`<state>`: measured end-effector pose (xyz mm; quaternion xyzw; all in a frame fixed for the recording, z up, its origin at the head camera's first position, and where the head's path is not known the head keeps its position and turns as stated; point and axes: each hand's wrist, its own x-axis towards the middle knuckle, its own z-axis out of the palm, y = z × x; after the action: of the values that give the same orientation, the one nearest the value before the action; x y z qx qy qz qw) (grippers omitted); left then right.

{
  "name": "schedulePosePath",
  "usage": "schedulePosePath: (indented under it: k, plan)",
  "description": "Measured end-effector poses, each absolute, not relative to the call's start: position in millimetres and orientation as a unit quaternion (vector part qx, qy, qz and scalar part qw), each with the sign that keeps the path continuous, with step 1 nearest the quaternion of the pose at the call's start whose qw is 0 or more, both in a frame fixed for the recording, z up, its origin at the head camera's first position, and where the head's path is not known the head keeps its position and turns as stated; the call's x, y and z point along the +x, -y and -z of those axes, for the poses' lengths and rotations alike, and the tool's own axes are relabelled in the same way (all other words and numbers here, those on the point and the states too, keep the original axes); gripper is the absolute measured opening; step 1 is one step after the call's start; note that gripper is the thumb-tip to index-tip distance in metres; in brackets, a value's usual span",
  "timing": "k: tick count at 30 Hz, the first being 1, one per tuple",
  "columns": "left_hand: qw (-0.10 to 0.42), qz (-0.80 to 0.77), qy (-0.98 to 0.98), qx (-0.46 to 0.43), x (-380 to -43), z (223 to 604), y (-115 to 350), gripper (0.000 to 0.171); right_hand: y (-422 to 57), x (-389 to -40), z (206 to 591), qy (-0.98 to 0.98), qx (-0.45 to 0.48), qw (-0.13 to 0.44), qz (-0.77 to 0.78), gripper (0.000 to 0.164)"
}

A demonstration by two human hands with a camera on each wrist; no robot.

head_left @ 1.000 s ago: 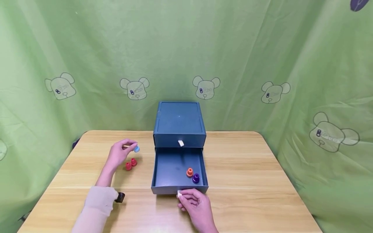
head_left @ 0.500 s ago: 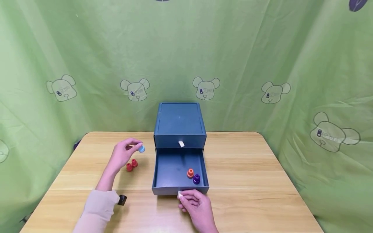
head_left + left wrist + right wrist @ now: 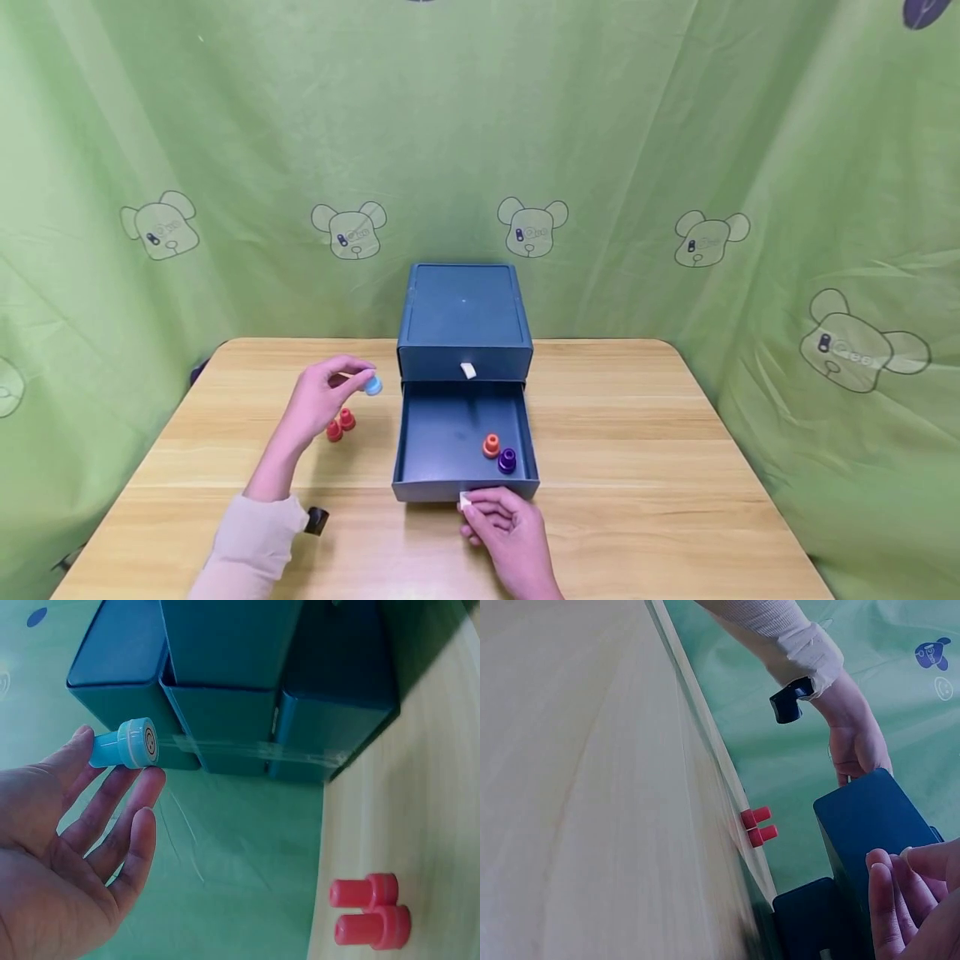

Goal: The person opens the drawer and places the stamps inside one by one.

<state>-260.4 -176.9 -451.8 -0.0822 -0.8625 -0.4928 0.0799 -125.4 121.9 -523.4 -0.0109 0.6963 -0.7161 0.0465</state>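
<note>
My left hand pinches a light blue toy stamp above the table, just left of the blue drawer unit. In the left wrist view the stamp lies sideways between thumb and fingers, a smiley face on its end. Below that hand, two red stamps stand close together on the table. The lower drawer is pulled out, with an orange stamp and a purple stamp in its front right part. My right hand pinches that drawer's white pull tab.
The upper drawer is closed, its white tab at the middle. Behind the wooden table hangs a green curtain printed with bear heads. A black camera mount sticks out from the left wrist.
Holding the blue stamp, my left hand has moved right, toward the drawer unit. My right hand stays on the tab, and the drawer has not visibly moved.
</note>
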Motion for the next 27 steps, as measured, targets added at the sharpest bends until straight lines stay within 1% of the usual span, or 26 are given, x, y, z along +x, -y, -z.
schedulePosePath:
  k: [5,11,17,27]
  plan:
    - [0.079,0.493,0.861,-0.097,-255.2,445.4,169.5,0.028,-121.9,-125.3,522.8,-0.694,-0.008,0.048,0.718,0.025]
    - [0.049,0.532,0.837,-0.115,-247.8,439.1,159.5,0.023,-121.7,-125.6,522.2,-0.694,-0.004,0.046,0.719,0.025]
    - [0.067,0.525,0.833,-0.163,-247.5,442.0,146.5,0.019,-122.2,-125.0,522.2,-0.695,-0.004,0.05,0.718,0.025]
    - [0.05,0.518,0.829,-0.203,-246.8,443.9,128.0,0.016,-121.8,-125.6,522.9,-0.695,-0.011,0.048,0.717,0.025]
